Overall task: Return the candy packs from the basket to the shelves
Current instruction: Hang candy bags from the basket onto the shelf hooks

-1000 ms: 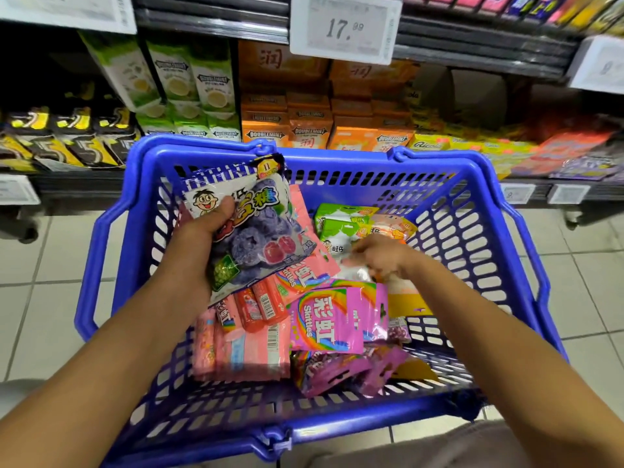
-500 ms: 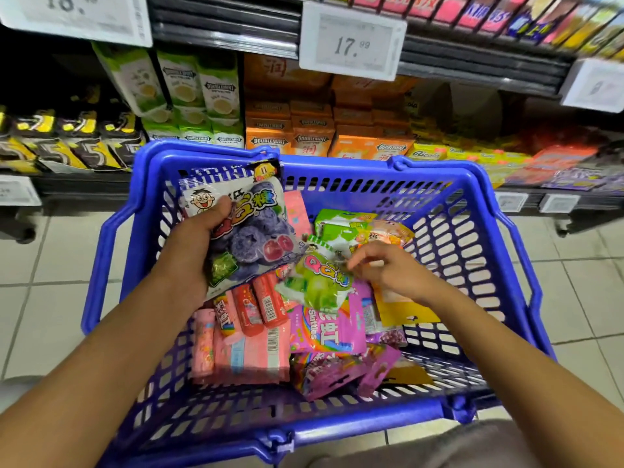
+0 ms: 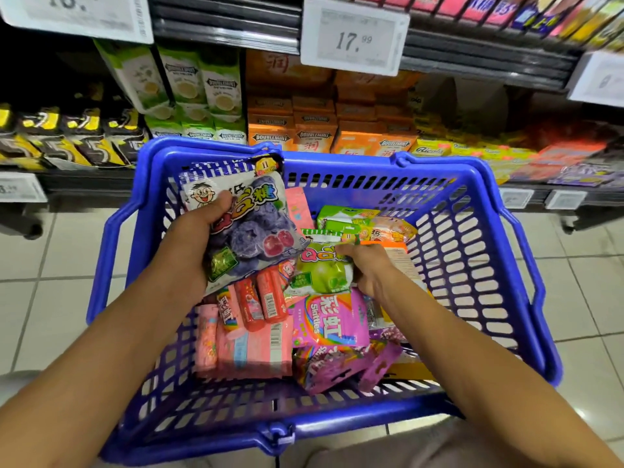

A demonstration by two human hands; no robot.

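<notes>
Two hands are at work inside one blue basket (image 3: pixel 472 265), which stands in front of the stocked shelves (image 3: pixel 304 130); the shelves lie beyond both hands, past the far rim.

Left hand (image 3: pixel 189 244): closed on one purple gummy pack (image 3: pixel 246 231), thumb across its upper face, the pack raised above the heap and tilted, its long axis running from the hand up toward the far rim. This pack is clear of the others except at its lower edge, where it overlaps the red tubes (image 3: pixel 263 298).

Right hand (image 3: pixel 368 268): curled round the right edge of one green apple gummy pack (image 3: pixel 320 271), fingertips on its top corner. The pack lies directly left of that hand, between the two hands, its long axis roughly across the basket. Whether it is fully lifted or resting on the heap cannot be told.

Remaining contents, nearer the person than both hands: one pink Skittles pouch (image 3: pixel 324 322) just below the green pack; at least two purple pouches (image 3: pixel 341 366) below that; pink boxes (image 3: pixel 250 349) under the left forearm, count uncertain; two red tubes plainly seen. Beyond the right hand: one smaller green pack (image 3: pixel 341 217) and one orange-toned pack (image 3: pixel 391 231).

Judgement: the left hand's pack is the nearer to shelving, being already raised; the coming move for either pack is upward and away over the far rim. Most of the return is not yet done.
</notes>
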